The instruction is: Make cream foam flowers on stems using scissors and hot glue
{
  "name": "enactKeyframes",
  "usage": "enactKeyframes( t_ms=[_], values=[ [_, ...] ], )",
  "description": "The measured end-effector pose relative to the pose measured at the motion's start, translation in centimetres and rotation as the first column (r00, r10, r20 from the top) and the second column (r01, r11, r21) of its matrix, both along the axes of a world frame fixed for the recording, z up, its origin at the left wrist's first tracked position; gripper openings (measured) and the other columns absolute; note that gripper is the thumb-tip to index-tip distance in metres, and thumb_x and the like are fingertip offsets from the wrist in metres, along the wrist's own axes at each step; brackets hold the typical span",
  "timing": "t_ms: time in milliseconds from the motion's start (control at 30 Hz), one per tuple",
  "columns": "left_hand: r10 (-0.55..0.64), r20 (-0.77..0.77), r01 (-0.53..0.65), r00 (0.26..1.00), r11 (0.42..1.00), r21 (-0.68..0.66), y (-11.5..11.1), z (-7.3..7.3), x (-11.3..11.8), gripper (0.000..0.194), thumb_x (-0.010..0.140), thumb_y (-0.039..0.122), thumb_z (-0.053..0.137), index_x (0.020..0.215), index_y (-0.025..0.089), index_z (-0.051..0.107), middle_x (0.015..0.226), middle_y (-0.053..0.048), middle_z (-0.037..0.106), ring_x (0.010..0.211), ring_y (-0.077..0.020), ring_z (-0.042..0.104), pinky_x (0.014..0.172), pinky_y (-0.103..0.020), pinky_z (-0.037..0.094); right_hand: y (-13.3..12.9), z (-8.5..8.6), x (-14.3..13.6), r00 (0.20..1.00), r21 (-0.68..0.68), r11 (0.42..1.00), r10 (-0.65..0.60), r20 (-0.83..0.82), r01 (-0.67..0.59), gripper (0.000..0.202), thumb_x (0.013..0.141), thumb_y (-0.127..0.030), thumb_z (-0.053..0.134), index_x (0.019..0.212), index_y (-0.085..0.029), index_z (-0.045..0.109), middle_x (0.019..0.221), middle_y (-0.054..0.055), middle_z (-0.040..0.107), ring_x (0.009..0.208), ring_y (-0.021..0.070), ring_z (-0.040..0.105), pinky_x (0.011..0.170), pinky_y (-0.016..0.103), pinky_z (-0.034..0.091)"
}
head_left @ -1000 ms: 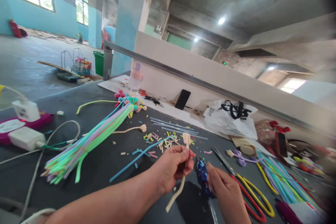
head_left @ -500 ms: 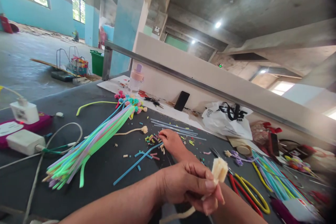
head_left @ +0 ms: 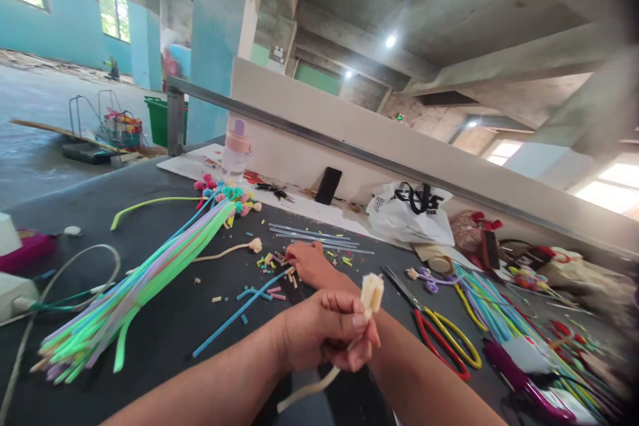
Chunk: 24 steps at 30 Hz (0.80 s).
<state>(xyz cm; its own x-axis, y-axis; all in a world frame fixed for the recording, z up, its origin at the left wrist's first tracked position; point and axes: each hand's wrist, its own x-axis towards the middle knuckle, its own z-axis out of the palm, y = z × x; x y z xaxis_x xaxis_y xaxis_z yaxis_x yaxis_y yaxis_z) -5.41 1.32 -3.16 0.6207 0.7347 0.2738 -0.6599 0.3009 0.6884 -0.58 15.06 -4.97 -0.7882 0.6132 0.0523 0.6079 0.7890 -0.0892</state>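
My left hand (head_left: 332, 329) is closed, pinching a cream pipe-cleaner flower (head_left: 372, 294) just under its blocky tufted head. The stem (head_left: 312, 391) trails below the hand toward the lower left. Beyond it, my right hand (head_left: 307, 261) reaches across behind the left wrist to a pile of short coloured pieces (head_left: 272, 261). Its fingers are curled down at the pile's right edge; whatever they grip is hidden. A blue pipe cleaner (head_left: 224, 323) runs from near these fingertips toward the lower left. Another cream stem with a tufted end (head_left: 255, 245) lies left of the pile.
A bundle of pastel pipe cleaners (head_left: 150, 273) lies at left, more strips (head_left: 492, 293) at right. Scissors (head_left: 407, 289) and red-and-yellow handles (head_left: 449, 339) lie beside my right forearm. Thin clear sticks (head_left: 319, 237), a phone (head_left: 329, 185), a bottle (head_left: 236, 156) and a white bag (head_left: 412, 216) are farther back.
The view has turned right, so the scene sits farther left. My left hand still holds the cream flower, with more of its stem showing. My right hand stays at the pile.
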Motion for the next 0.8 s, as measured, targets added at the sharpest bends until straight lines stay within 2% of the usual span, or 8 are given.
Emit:
enactKeyframes(
  t_ms=[267,467,600,800],
  values=[
    [-0.001,-0.041,0.000,0.999,1.000,-0.015,-0.1,-0.3,0.5,0.027,0.072,0.037,0.066,0.070,0.011,0.062,0.047,-0.001,0.054,0.039,-0.0078,0.045,0.037,-0.020,0.018,-0.9,1.2,2.3,0.986,0.009,0.991,-0.135,-0.097,0.136,0.027,0.089,-0.029,0.052,0.113,-0.016,0.053,0.113,0.007,0.056,0.093,0.0195,0.059,0.078,0.040,0.050],
    [-0.055,-0.144,0.053,0.988,0.998,-0.016,-0.4,-0.5,0.6,0.030,0.067,0.040,0.070,0.069,0.011,0.063,0.047,0.000,0.056,0.036,-0.0069,0.044,0.036,-0.021,0.021,-2.1,1.6,2.8,0.992,-0.007,0.994,-0.112,-0.061,0.111,0.027,0.088,-0.029,0.052,0.112,-0.016,0.054,0.112,0.007,0.057,0.094,0.0198,0.058,0.079,0.040,0.050],
    [-0.077,-0.207,0.078,0.975,0.997,-0.004,-0.3,-0.5,0.5,0.031,0.068,0.041,0.069,0.071,0.011,0.064,0.047,-0.001,0.057,0.036,-0.0070,0.044,0.035,-0.021,0.020,-2.1,1.7,3.4,0.989,-0.023,0.990,-0.143,-0.026,0.142,0.029,0.088,-0.029,0.053,0.113,-0.016,0.053,0.113,0.008,0.056,0.095,0.0204,0.058,0.079,0.041,0.050],
    [-0.021,-0.179,0.019,0.984,1.000,-0.013,0.1,-1.1,0.7,0.028,0.071,0.039,0.067,0.070,0.012,0.062,0.045,0.000,0.053,0.038,-0.0072,0.043,0.038,-0.020,0.019,-3.3,1.2,4.4,0.992,-0.142,0.982,-0.129,-0.006,0.127,0.030,0.088,-0.029,0.053,0.114,-0.016,0.052,0.114,0.008,0.056,0.095,0.0206,0.058,0.079,0.041,0.050]
  ],
)
